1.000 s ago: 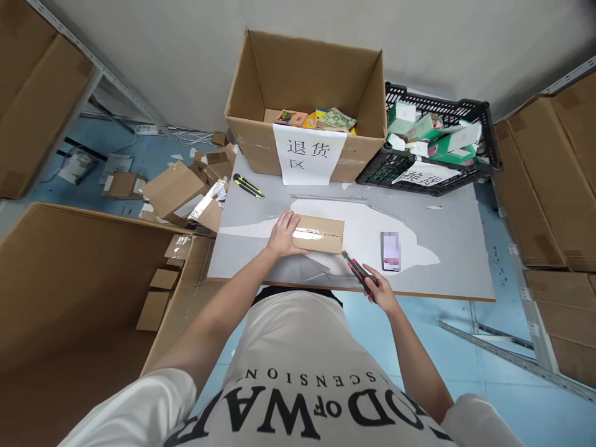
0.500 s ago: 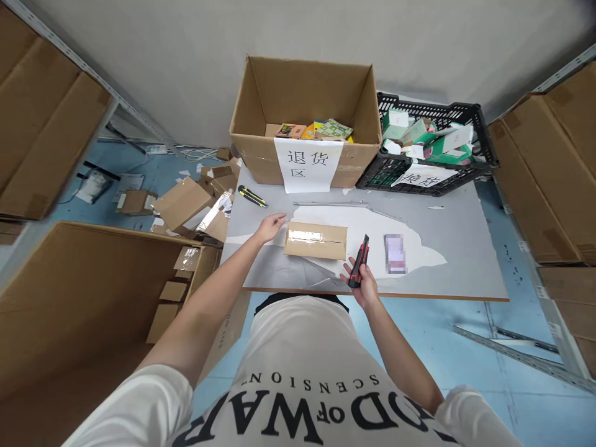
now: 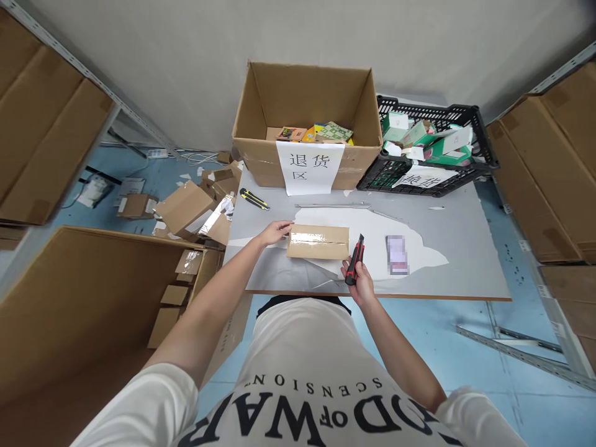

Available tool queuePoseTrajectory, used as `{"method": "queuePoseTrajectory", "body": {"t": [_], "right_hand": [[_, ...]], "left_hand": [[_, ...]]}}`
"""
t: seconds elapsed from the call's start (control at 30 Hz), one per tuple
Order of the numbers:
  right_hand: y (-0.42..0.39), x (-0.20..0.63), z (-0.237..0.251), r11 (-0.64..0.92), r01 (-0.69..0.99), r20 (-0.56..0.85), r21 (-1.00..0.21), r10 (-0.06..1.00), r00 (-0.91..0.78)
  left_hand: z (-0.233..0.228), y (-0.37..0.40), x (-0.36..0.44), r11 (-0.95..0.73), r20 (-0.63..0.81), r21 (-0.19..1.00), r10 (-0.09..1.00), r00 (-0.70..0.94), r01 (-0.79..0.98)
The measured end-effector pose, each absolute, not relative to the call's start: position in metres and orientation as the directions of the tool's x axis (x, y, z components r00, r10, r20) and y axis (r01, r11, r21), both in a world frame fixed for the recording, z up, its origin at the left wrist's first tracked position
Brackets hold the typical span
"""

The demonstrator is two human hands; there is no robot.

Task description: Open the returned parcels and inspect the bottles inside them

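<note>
A small brown cardboard box (image 3: 318, 242), with shiny clear tape along its top, lies flat on the white sheet. My left hand (image 3: 275, 232) is at its left end, fingers stretched out and the tips at the box's upper left corner. Whether they press on it is hard to see. My right hand (image 3: 362, 287), palm up, holds a red and black box cutter (image 3: 355, 261) just right of the box, its tip pointing away from me. Further back on the left lies a yellow and black box cutter (image 3: 254, 198).
A large open carton (image 3: 261, 161) with packets inside stands at the back, beside a black crate (image 3: 484, 136) of green-white boxes. A phone (image 3: 397, 255) lies right on the grey table (image 3: 470, 248). Cardboard boxes (image 3: 184, 206) heap on the floor left, behind a big open carton (image 3: 93, 298).
My left hand has moved right, up to the box's left end. The box cutter in my right hand has shifted slightly left, towards the box. The box stays in place.
</note>
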State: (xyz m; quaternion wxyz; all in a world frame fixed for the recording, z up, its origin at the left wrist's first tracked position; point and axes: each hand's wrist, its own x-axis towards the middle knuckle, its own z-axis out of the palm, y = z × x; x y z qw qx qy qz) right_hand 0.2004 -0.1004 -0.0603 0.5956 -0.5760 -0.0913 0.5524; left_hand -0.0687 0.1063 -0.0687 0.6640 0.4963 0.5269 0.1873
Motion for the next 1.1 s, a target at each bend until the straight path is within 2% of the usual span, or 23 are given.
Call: {"method": "queuePoseTrajectory", "body": {"t": [0.3, 0.43, 0.73, 0.9, 1.1], "right_hand": [[-0.070, 0.218, -0.057, -0.245, -0.525, -0.494, -0.815, 0.767, 0.409], [-0.041, 0.239, -0.047, -0.288, -0.473, -0.480, -0.832, 0.802, 0.356], [0.044, 0.261, -0.025, -0.423, -0.295, -0.484, -0.857, 0.856, 0.180], [0.080, 0.257, -0.019, -0.481, -0.176, -0.498, -0.859, 0.865, 0.065], [0.103, 0.248, -0.027, -0.508, -0.076, -0.513, -0.858, 0.857, 0.057]], "left_hand": [[-0.059, 0.079, -0.070, 0.462, -0.472, 0.879, 0.818, 0.328, 0.113], [-0.056, 0.057, -0.070, 0.460, -0.457, 0.885, 0.838, 0.299, 0.064], [-0.071, -0.010, -0.046, 0.426, -0.424, 0.904, 0.905, 0.048, -0.044], [-0.081, -0.051, -0.018, 0.433, -0.450, 0.889, 0.886, -0.113, -0.149], [-0.085, -0.069, 0.005, 0.494, -0.522, 0.847, 0.843, -0.130, -0.197]]}}
